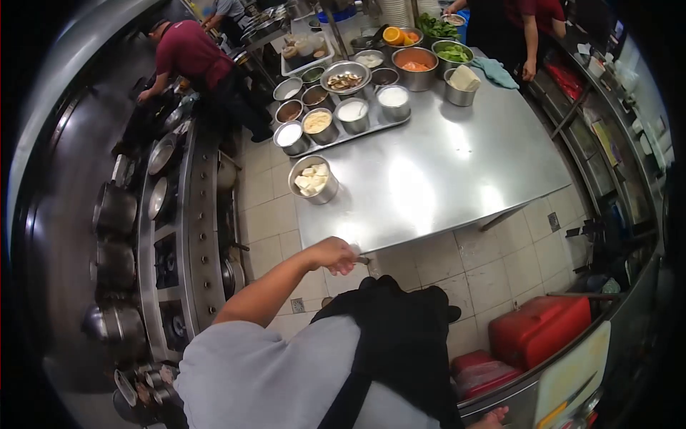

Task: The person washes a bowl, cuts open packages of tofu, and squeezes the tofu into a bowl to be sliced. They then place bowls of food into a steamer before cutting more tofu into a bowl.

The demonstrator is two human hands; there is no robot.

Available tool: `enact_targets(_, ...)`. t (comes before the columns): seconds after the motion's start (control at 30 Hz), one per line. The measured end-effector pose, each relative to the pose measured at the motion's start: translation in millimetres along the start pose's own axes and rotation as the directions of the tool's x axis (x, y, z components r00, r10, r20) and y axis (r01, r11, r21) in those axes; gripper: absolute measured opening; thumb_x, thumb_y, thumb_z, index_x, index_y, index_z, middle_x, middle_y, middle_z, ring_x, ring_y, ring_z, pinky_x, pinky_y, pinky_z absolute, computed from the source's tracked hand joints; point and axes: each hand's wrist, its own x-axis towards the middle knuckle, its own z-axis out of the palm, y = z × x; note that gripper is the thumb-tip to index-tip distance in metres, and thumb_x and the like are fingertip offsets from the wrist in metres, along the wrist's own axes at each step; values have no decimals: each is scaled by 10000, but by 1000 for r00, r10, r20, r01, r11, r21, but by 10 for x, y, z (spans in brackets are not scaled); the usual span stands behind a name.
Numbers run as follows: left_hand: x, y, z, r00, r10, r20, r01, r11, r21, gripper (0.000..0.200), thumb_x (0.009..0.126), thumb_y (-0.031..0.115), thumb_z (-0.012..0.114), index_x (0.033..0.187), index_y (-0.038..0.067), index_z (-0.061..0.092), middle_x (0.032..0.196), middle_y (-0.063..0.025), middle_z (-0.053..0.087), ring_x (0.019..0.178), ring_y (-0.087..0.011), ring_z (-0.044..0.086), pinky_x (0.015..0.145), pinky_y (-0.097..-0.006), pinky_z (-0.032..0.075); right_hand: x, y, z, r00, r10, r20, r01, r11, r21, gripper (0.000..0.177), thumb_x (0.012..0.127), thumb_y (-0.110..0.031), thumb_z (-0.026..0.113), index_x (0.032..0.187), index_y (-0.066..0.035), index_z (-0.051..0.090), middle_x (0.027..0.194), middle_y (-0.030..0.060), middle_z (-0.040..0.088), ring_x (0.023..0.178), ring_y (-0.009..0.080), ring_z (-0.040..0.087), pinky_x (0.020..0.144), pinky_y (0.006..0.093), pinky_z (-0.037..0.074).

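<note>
My left hand (333,254) is held out in front of me beside the near left corner of the steel table (457,161). Its fingers are loosely curled in, and I make out nothing in them. A steel pot of pale white chunks (312,180) stands on the table just beyond this hand. At the bottom edge my right hand (493,417) shows only in part, fingers stretched, near a white cutting board (573,373). On that board lies a knife with a yellow handle (554,415).
Several steel pots of ingredients stand on a tray (386,123) at the table's back left. A gas range (187,236) with pans runs along the left. Red bins (539,330) sit low at the right. A person in a maroon shirt (191,53) bends over the range.
</note>
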Motion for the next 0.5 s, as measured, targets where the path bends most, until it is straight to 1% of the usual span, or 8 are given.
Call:
enact_targets(0.07,-26,-363,-469,992,98,-77,-110,980,-166,215,902,225,576,943,16,609,833,-85,668,712,-172,676,546,-285,521,-113,144,-31,999,19,-32,-15,992,124,528,947,-446,499,1244,-11,527,1047,183,624,739,289,611,636,399,531)
enact_targets(0.13,12,-548,-837,970,16,-243,-97,941,-325,202,897,212,562,959,20,571,847,-103,650,693,-201,674,533,-306,528,-219,262,-38,997,36,-72,-17,969,246,529,943,-451,503,1233,-10,530,1053,185,619,751,288,607,643,398,527)
enact_targets(0.2,69,-661,-1108,891,31,-454,-265,846,-462,228,903,254,560,941,29,549,852,-98,615,642,-196,654,485,-298,509,-210,439,-5,995,45,-91,-9,936,353,530,939,-456,507,1223,-9,533,1059,187,615,762,288,603,650,397,522)
enact_targets(0.23,113,-659,-1200,893,73,-445,-290,848,-444,228,903,254,560,941,29,549,852,-98,615,642,-196,654,485,-298,509,-210,514,-2,995,48,-91,-9,922,388,531,937,-459,509,1217,-9,535,1062,188,613,767,287,601,653,396,520)
enact_targets(0.3,181,-643,-1380,730,-3,-684,-457,742,-490,263,900,262,564,994,23,503,868,-108,583,633,-214,647,453,-308,503,-184,657,47,995,47,-87,-2,892,451,532,933,-464,513,1206,-8,537,1068,191,609,779,286,597,661,395,516)
enact_targets(0.33,229,-606,-1450,726,19,-688,-476,735,-482,263,900,262,564,994,23,503,868,-108,583,633,-214,648,453,-308,503,-157,726,71,996,43,-81,0,880,475,533,931,-467,515,1201,-8,539,1071,192,606,784,286,595,664,394,514)
enact_targets(0.4,305,-583,-1534,724,48,-688,-493,734,-468,241,890,232,539,996,23,481,838,-87,532,646,-245,660,440,-340,508,-80,843,136,997,29,-77,15,856,517,535,927,-472,519,1190,-7,542,1077,194,602,795,285,591,671,393,509)
enact_targets(0.5,381,-617,-1546,734,73,-676,-494,740,-457,246,883,219,530,1006,13,478,810,-91,543,626,-244,657,427,-330,513,119,1064,195,997,-15,-70,52,831,554,538,921,-480,525,1174,-6,546,1087,198,596,812,284,585,682,391,503)
